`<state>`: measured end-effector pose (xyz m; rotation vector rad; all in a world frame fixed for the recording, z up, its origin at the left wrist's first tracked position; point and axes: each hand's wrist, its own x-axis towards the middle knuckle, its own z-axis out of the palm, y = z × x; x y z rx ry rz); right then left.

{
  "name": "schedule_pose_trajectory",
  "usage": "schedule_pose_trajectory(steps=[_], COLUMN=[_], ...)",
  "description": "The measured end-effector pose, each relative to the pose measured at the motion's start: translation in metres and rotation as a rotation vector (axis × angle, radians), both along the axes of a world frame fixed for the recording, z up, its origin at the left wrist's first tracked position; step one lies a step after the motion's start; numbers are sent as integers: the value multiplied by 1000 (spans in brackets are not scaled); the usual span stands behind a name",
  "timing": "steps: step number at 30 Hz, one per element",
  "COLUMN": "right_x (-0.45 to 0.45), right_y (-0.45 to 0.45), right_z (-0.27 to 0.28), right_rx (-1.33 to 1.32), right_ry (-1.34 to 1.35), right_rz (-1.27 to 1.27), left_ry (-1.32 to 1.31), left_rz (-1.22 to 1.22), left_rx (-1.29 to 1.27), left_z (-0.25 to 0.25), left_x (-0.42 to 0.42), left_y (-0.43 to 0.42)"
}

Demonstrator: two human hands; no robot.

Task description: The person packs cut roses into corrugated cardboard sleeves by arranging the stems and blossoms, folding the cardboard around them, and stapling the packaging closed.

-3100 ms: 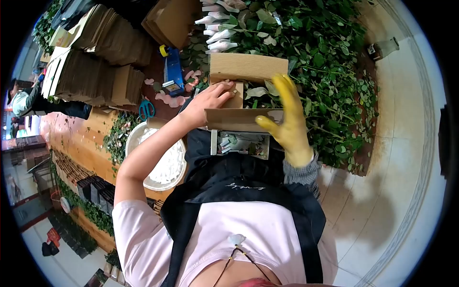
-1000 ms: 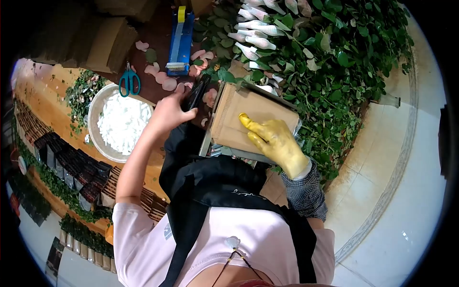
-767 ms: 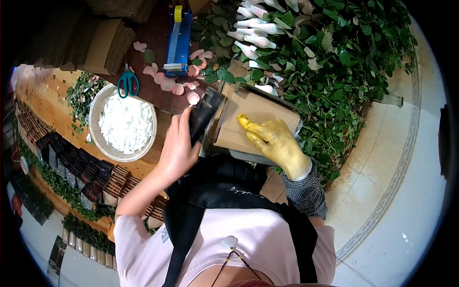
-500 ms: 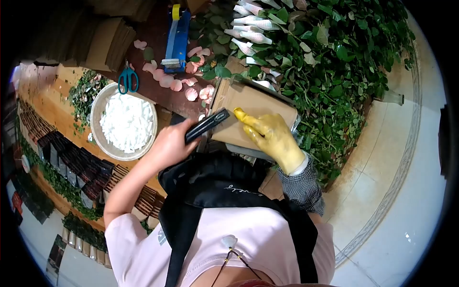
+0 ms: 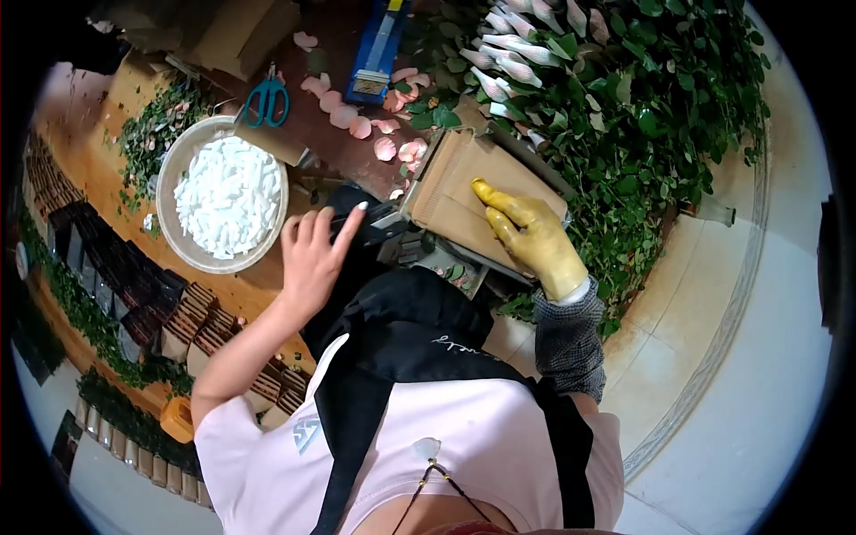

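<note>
My bare left hand [image 5: 312, 259] is open, its fingers stretched and apart, over the black apron by the bundle's left edge. Just beyond its fingertips lies a black stapler-like tool [image 5: 385, 223], partly hidden behind the index finger; whether they touch I cannot tell. My right hand [image 5: 539, 241], in a yellow rubber glove, rests on the cardboard piece [image 5: 455, 196] with index finger and thumb extended and the other fingers partly hidden. The cardboard sits tilted in a dark-edged holder.
A round tub [image 5: 165, 201] of white sleeve-like pieces stands at left, near teal-handled scissors [image 5: 267, 102]. A blue tape dispenser [image 5: 373, 62] and pink petals [image 5: 343, 116] lie at the back. Leafy stems [image 5: 660, 134] with net-wrapped blooms [image 5: 517, 62] fill the right.
My left hand has let go of the black tool and drawn back, its fingers spreading. The tool now sits lower, at the cardboard's left edge. My right hand stays on the cardboard.
</note>
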<state>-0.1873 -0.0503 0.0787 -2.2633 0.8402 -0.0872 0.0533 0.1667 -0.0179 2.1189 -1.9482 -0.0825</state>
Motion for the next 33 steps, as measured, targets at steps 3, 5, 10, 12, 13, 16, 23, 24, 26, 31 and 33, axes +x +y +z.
schedule_pose_trajectory(steps=[3, 5, 10, 12, 13, 16, 23, 24, 26, 31, 33], right_x=[-3, -4, -5, 0, 0, 4, 2, 3, -2, -5, -7], right_y=[2, 3, 3, 3, 4, 1, -4, -4, -2, -1, -2], right_z=[0, -1, -3, 1, -1, 2, -2, -3, -6, -14, -14], right_rx=[88, 18, 37, -3, -4, 30, -32, -103, -136, -176, -168], right_ry=[46, 10, 50, 37, 5, 6, 12, 33, 68, 15, -8], right_rz=[-59, -44, -54, -37, -42, -69, -61, -31, -32, -55, -63], left_ry=[-66, -106, -92, -89, 23, 151, 1742, 1759, 1664, 1711, 1650], left_rz=[-357, -494, -471, -508, -553, -626, 158, 119, 112, 157, 125], left_rx=[-48, -117, -124, -31, -40, -135, 1059, 1180, 1347, 1431, 1371], left_z=[11, 19, -22, -23, -20, -4, -12, -7, 9, 6, -1], left_x=[17, 33, 45, 49, 56, 83, 62, 63, 62, 73, 71], left_y=[-32, -52, -69, -72, -79, -102, -160, -179, -216, -238, -236])
